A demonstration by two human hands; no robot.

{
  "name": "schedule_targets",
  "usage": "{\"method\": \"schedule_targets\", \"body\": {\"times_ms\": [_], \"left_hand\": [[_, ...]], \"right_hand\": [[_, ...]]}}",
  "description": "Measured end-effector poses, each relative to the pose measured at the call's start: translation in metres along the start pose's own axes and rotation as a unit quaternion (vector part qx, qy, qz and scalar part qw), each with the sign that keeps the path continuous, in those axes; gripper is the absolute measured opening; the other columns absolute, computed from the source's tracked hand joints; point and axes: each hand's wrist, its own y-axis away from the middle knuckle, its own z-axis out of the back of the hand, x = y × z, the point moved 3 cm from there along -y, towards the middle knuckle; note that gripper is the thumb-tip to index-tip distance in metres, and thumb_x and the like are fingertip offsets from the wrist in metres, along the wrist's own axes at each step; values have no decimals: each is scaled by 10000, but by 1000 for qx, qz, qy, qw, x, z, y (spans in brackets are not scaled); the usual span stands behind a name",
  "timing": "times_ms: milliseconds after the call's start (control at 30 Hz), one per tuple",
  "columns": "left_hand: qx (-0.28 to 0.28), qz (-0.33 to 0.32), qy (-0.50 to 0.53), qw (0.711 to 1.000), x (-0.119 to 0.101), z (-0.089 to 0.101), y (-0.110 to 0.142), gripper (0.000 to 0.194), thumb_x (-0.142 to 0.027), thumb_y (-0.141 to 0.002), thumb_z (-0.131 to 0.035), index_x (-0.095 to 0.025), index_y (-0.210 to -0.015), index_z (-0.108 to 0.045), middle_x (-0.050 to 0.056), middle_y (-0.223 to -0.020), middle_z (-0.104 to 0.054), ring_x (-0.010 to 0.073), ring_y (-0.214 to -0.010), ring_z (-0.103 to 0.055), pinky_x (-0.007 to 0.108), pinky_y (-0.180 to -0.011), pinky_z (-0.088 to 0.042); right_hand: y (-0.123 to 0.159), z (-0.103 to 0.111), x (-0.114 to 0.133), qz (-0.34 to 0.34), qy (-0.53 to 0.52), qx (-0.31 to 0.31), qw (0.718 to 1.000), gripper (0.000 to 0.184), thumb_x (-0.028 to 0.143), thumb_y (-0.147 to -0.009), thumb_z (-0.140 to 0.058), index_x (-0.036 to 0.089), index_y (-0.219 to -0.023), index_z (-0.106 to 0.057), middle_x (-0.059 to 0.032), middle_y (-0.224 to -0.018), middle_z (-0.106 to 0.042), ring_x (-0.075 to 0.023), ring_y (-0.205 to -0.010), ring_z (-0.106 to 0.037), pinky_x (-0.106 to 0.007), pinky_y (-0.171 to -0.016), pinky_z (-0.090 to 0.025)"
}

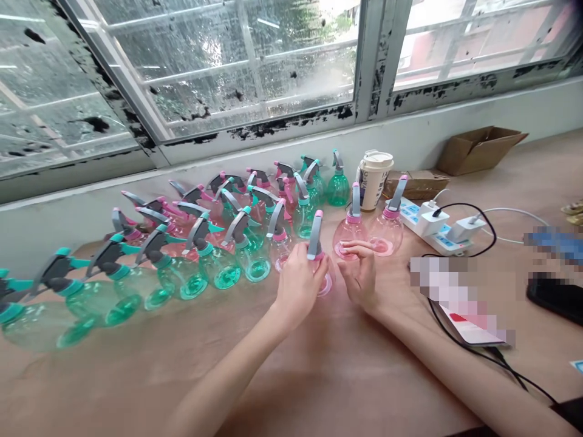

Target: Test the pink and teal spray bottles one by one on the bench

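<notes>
My left hand (296,284) is wrapped round the neck and upper body of a pink spray bottle (325,284) with a grey and pink trigger head, standing upright on the table. Just right of that bottle, my right hand (363,278) is open, its thumb apart from its bent fingers, with nothing in it. Behind its fingertips stand a pink spray bottle (348,229) and, to the right, another pink spray bottle (395,227). Left of my left hand, another pink spray bottle (279,246) is partly hidden, beside a green spray bottle (253,266).
Rows of green and pink spray bottles (182,276) reach left along the window wall. Behind stand a lidded paper cup (374,179) and an open cardboard box (480,150). A power strip (449,240) with chargers, a blurred phone-like object (473,321) and black cables (439,315) lie right.
</notes>
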Motion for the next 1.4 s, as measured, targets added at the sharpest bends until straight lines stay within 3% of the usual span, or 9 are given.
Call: {"method": "schedule_targets", "body": {"times_ms": [200, 367, 467, 567, 633, 800, 900, 1033, 1400], "left_hand": [[18, -35, 34, 999, 24, 34, 63, 145, -301, -925, -571, -216, -1041, -552, 25, -947, -639, 202, -873, -633, 324, -788, -488], [20, -5, 53, 998, 44, 67, 95, 154, -329, -928, -573, -242, -1053, -548, 8, -931, -639, 178, -847, -633, 312, -769, -502], [18, 17, 83, 996, 52, 79, 104, 298, -348, -910, -597, -261, -1181, -506, 36, -1055, -650, 192, -916, -649, 340, -810, -525], [10, 16, 106, 994, 56, 83, 104, 545, -374, -839, -675, -277, -1314, -426, 88, -1240, -604, 235, -1012, -650, 400, -866, -534], [13, -4, 118, 993, 56, 83, 99, 694, -361, -791, -713, -282, -1387, -367, 120, -1344, -552, 280, -1115, -621, 450, -926, -515], [30, -50, 191, 980, 48, 76, 80, 724, -245, -759, -704, -277, -1396, -362, 128, -1407, -523, 286, -1185, -602, 401, -913, -531], [26, -65, 231, 970, 45, 70, 74, 637, -229, -780, -682, -267, -1348, -398, 114, -1293, -605, 220, -948, -683, 317, -744, -558], [9, -84, 212, 974, 43, 65, 70, 408, -161, -841, -564, -251, -1228, -472, 46, -1062, -642, 114, -655, -620, 265, -645, -523], [22, -131, 198, 971, 48, 63, 64, 480, -92, -781, -495, -237, -1238, -464, 53, -1091, -648, 149, -784, -649, 310, -787, -537]], "right_hand": [[15, -12, 0, -20, 11, 67, 998, 148, 340, -935, -561, 244, -1030, -500, -61, -967, -605, -231, -920, -624, -413, -780, -552], [24, -21, 1, -27, 28, 131, 991, 270, 322, -927, -587, 224, -1169, -518, -97, -1075, -629, -232, -923, -649, -422, -813, -568], [30, -28, 6, -18, 54, 249, 967, 324, 344, -932, -580, 227, -1232, -542, -125, -1229, -626, -271, -1135, -621, -467, -957, -528], [38, -37, 9, -11, 96, 401, 911, 398, 422, -929, -574, 206, -1264, -571, -161, -1392, -543, -304, -1265, -551, -493, -1037, -484], [41, -39, 9, -8, 112, 445, 888, 439, 458, -929, -565, 192, -1278, -582, -169, -1392, -548, -313, -1297, -526, -504, -1072, -454], [40, -40, 8, -9, 123, 454, 882, 450, 472, -936, -549, 213, -1303, -583, -152, -1381, -569, -302, -1322, -504, -511, -1093, -435], [39, -41, 8, -11, 124, 461, 879, 471, 468, -932, -558, 202, -1319, -571, -158, -1388, -564, -302, -1327, -496, -508, -1102, -427], [37, -40, 11, -18, 131, 472, 872, 475, 459, -944, -539, 205, -1345, -549, -153, -1414, -544, -296, -1346, -477, -502, -1116, -412], [44, -33, 4, -61, 230, 404, 883, 599, 549, -915, -532, 132, -1345, -533, -219, -1457, -497, -353, -1377, -440, -558, -1115, -392]]}}
